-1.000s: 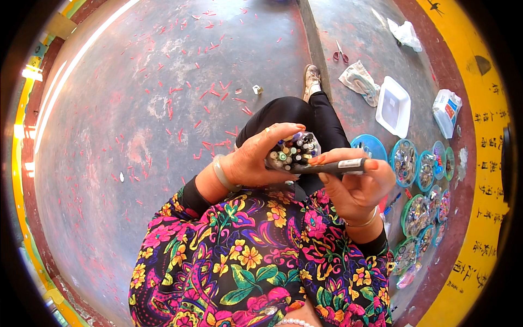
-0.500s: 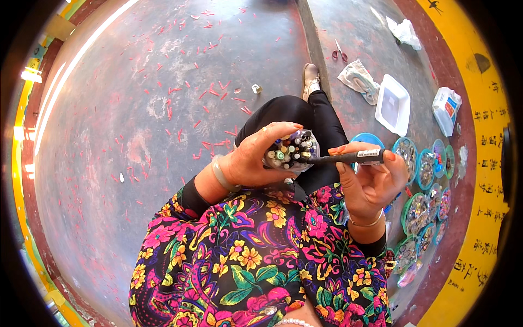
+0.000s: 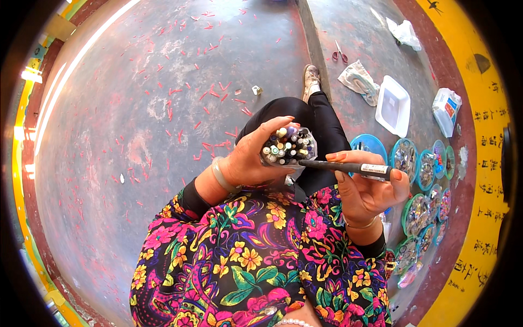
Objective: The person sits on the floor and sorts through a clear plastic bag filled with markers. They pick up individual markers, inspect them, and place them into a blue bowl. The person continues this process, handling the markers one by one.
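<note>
Craft workspace on a concrete floor (image 3: 136, 109), bead-filled round trays (image 3: 406, 158), scissors (image 3: 340, 53)

left hand (image 3: 248, 161) gripping marker bundle (image 3: 287, 146), right hand (image 3: 368, 188) pinching black marker (image 3: 348, 168)

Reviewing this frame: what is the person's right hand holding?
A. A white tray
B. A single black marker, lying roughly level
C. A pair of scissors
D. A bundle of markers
B: the right hand pinches one black marker lying roughly level, its tip toward the bundle of markers gripped in the left hand; the scissors and white tray lie on the floor.
</note>
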Demonstrator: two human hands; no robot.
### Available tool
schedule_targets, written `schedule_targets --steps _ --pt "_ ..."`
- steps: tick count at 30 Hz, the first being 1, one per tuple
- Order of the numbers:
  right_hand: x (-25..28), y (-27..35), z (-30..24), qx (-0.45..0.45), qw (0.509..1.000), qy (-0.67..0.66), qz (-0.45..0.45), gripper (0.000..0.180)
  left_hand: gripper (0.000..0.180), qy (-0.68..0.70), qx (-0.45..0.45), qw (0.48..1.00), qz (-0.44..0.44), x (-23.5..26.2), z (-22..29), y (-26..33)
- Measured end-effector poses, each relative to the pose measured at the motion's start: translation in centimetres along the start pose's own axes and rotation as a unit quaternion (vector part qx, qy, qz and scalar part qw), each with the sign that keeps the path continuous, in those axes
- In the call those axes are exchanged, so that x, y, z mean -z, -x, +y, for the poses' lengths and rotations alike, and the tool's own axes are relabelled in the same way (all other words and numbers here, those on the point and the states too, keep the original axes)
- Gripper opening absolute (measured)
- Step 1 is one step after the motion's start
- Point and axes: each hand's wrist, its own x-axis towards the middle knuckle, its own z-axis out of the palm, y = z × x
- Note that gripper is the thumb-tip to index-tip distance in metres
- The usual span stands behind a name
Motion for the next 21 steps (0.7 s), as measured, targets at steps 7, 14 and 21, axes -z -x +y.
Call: schedule_targets --steps 7,14,21 --pt "0.0 -0.4 -0.4 -0.012 0.998 0.054 -0.022 0.077 0.079 0.002 -0.005 1.0 0.006 0.1 -0.4 0.1" --pt "-1.0 0.2 0.3 0.022 1.0 0.009 0.016 0.071 0.082 0.031 0.01 0.999 -0.016 0.3 -0.3 0.1" --pt "-1.3 -0.3 0.3 0.043 0.996 0.064 -0.038 0.064 0.083 0.033 0.006 0.999 -0.015 0.3 -0.4 0.1"
